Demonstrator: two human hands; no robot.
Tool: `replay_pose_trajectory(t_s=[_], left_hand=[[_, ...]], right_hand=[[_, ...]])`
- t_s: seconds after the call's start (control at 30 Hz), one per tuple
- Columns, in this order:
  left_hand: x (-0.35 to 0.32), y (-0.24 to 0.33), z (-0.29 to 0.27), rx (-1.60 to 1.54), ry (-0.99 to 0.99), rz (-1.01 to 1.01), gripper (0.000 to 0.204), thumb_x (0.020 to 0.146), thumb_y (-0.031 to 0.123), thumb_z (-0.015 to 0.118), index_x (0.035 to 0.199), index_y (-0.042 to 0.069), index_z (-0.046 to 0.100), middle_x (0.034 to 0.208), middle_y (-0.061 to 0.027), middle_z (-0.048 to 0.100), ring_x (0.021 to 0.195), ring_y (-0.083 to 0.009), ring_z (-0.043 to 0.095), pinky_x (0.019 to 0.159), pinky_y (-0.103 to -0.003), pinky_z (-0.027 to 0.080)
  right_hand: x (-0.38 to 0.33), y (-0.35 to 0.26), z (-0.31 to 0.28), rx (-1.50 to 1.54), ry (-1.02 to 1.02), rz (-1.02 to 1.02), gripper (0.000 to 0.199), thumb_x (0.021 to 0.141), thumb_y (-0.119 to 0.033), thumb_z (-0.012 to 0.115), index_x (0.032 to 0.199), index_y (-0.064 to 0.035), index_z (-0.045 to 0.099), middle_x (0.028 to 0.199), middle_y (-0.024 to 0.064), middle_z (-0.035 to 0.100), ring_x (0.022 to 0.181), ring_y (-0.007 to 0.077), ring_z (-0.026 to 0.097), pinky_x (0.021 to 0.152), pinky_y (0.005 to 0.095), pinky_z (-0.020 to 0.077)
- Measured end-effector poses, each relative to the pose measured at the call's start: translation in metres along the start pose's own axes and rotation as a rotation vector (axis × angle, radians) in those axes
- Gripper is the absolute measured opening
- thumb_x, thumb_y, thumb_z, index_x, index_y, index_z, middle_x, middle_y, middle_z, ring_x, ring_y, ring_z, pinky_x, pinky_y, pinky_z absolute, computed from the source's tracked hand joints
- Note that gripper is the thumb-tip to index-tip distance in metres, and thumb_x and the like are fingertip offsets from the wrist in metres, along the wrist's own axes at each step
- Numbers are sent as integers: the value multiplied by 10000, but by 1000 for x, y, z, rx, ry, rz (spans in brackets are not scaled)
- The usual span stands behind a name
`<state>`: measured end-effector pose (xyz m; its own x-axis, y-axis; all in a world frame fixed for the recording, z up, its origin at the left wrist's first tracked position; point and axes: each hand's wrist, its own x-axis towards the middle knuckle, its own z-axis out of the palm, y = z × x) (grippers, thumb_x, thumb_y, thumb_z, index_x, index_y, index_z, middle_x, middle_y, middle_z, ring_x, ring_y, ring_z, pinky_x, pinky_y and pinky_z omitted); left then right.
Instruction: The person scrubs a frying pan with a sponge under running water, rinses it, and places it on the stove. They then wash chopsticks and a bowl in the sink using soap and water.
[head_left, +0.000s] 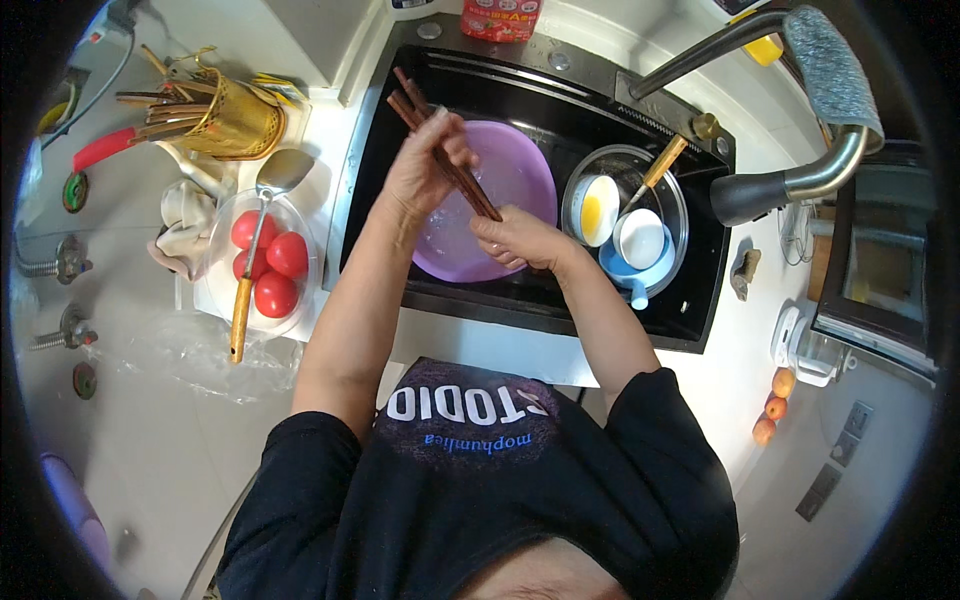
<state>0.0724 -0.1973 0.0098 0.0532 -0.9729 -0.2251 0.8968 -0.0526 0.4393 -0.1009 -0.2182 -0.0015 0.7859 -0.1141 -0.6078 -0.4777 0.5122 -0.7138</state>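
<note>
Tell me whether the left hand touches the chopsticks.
Touching: the head view shows the left hand closed around the brown chopsticks, which emerge on both sides.

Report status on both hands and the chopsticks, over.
Left hand: gripping brown chopsticks. Right hand: closed on their near ends. Chopsticks slanted over purple basin in sink. White bowls off right, not in the way.
</note>
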Motion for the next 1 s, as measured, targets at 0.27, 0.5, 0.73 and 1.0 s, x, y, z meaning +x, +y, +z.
replay_pose_trajectory(t_s=[0.27,0.5,0.73,1.0], left_hand=[[-4,2,8,154,64,108,210,866,234,492,755,57,478,587,-2,416,554,-131,455,660,-310,468],[-24,-43,13,467,319,82,157,804,200,572,802,51,524,645,0,492,556,-85,482,504,-223,397],[-36,-23,5,405,254,56,141,851,190,516,793,73,461,571,14,428,483,-70,436,466,-224,433],[-54,-23,3,374,281,-82,165,849,218,522,821,72,450,554,17,411,454,-76,420,426,-235,423]], right_hand=[[-4,-1,-5,327,316,-264,599,867,-543,278,1083,-17,468,903,98,558,754,160,536,655,257,426],[50,7,27,1109,233,-464,460,878,-518,258,902,-157,541,935,25,593,888,198,548,775,353,438],[30,-7,-41,-1098,708,325,503,826,-442,438,1104,-34,537,1112,177,538,1011,283,531,857,338,404],[-9,-241,-82,149,659,-736,568,875,-520,275,911,-2,506,733,100,571,596,193,558,530,296,476]])
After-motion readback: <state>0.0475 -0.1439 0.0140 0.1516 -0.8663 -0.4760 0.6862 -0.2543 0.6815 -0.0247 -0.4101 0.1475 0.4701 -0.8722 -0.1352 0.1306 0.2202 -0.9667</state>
